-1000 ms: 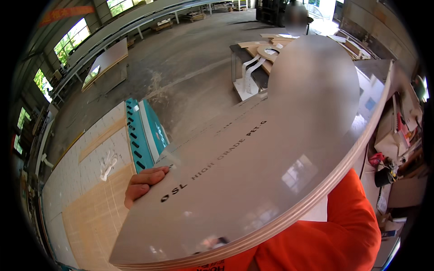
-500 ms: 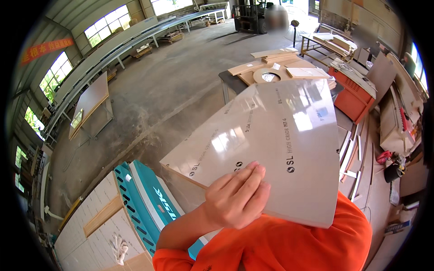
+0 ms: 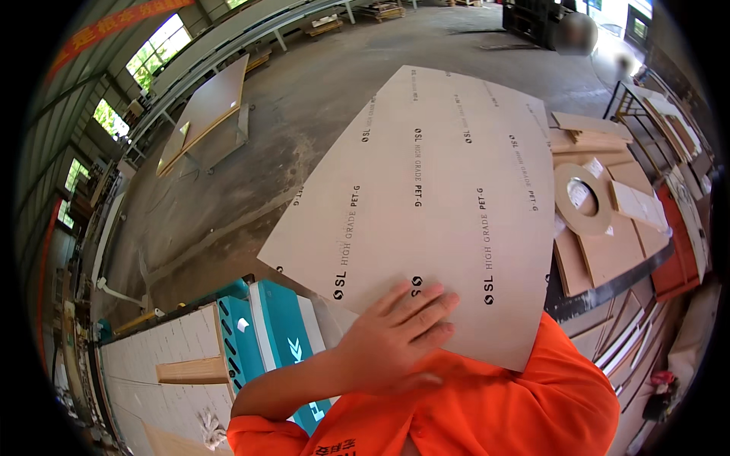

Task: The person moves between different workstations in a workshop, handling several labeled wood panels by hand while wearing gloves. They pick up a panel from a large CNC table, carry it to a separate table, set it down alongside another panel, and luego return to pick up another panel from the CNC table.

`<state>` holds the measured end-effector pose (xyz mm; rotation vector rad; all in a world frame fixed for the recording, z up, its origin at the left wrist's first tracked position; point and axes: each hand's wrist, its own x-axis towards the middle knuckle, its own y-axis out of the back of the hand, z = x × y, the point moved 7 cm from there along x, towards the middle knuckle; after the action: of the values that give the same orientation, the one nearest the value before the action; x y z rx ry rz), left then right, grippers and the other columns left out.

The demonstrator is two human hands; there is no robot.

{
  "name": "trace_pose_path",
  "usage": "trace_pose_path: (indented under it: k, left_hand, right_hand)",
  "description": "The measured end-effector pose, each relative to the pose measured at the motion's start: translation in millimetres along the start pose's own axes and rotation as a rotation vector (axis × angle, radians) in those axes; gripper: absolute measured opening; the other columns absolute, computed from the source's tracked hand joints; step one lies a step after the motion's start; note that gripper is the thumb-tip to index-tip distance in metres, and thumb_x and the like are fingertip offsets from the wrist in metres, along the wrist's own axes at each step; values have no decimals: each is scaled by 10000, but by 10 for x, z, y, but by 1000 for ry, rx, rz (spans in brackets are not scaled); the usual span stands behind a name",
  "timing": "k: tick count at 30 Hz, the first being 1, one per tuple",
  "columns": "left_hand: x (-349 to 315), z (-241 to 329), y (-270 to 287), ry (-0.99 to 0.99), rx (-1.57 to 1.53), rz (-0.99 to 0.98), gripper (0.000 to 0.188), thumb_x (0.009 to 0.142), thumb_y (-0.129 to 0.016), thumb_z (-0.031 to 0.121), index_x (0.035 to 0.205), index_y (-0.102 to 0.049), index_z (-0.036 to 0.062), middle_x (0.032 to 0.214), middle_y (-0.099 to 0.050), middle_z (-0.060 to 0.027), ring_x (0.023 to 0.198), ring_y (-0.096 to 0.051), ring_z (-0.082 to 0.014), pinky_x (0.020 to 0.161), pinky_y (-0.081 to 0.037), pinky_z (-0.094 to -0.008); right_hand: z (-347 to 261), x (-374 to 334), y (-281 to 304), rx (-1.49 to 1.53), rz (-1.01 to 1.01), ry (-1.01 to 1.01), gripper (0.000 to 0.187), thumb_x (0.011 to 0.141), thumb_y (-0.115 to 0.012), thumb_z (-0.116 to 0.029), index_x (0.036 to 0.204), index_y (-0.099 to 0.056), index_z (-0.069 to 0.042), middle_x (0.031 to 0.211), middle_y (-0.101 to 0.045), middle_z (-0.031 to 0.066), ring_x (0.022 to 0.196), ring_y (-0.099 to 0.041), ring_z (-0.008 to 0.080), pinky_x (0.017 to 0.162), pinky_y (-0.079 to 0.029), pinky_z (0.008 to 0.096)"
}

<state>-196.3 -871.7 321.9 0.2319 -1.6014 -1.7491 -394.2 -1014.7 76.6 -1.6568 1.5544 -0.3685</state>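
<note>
A pale grey board point(image 3: 449, 228) with dark printed marks is held up in front of my body, its face tilted toward me. My left hand point(image 3: 403, 323) lies on its lower part, fingers stretched out and slightly apart, palm toward the surface. My right arm shows only as an orange sleeve point(image 3: 570, 372) at the board's lower right. The board hides my right hand, so its grip cannot be seen.
A teal machine point(image 3: 293, 327) stands at lower left beside a light panelled surface point(image 3: 163, 406) with a white glove point(image 3: 211, 429). To the right, a table carries stacked wooden pieces point(image 3: 616, 251) and a tape roll point(image 3: 561, 201). Behind are a panel on a stand point(image 3: 209, 106) and a forklift point(image 3: 536, 23).
My left hand's fingers have gone from bunched together to spread flat on the board. The board has tilted to show more of its face. My view has turned left.
</note>
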Motion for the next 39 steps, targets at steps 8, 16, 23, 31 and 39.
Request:
trace_pose_path:
  k: [8, 16, 23, 31, 39]
  left_hand:
    - [-939, -4604, 226, 1193, -510, 185, 788, 912, -688, 507, 1408, -535, -85, 1360, -611, -256, 1259, -608, -331, 1064, -474, -413]
    - [-687, -6429, -273, 1489, -1161, 640, 812, 862, -746, 622, 1247, -664, -87, 1209, -697, -203, 1100, -658, -287, 959, -511, -400]
    - [-1422, -7935, -543, 1652, -1187, 866, 697, 914, -710, 585, 1094, -717, -88, 1066, -730, -166, 945, -690, -218, 830, -541, -354]
    - [-2866, -9450, 386, 1855, -732, 1211, 646, 953, -663, 540, 919, -730, -101, 837, -720, -136, 702, -629, -201, 683, -509, -383]
    - [-4544, -10799, 1227, 2017, -352, 1200, 622, 953, -648, 521, 885, -726, -93, 770, -718, -171, 715, -655, -209, 698, -516, -404]
  right_hand:
    - [-599, 1945, -799, -63, -46, 134, 503, 1092, -392, -426, 1374, -538, -36, 1340, -606, 104, 1196, -586, 282, 1029, -485, 386]
    - [-1095, 4075, -2094, -69, -225, 274, 508, 1094, -389, -429, 1372, -537, -30, 1341, -605, 107, 1194, -587, 284, 1027, -487, 383]
    - [-527, 6562, -3921, -92, -562, 167, 512, 1096, -386, -431, 1370, -536, -25, 1342, -603, 110, 1193, -589, 286, 1025, -489, 380]
    - [1372, 8524, -6311, -359, -426, -215, 511, 1082, -447, -337, 1458, -477, 8, 1401, -592, 139, 1246, -584, 275, 1031, -498, 389]
    - [3844, 9831, -7698, -534, -570, -568, 407, 993, -577, -247, 1301, -597, 20, 1242, -682, 124, 1114, -654, 276, 941, -538, 409]
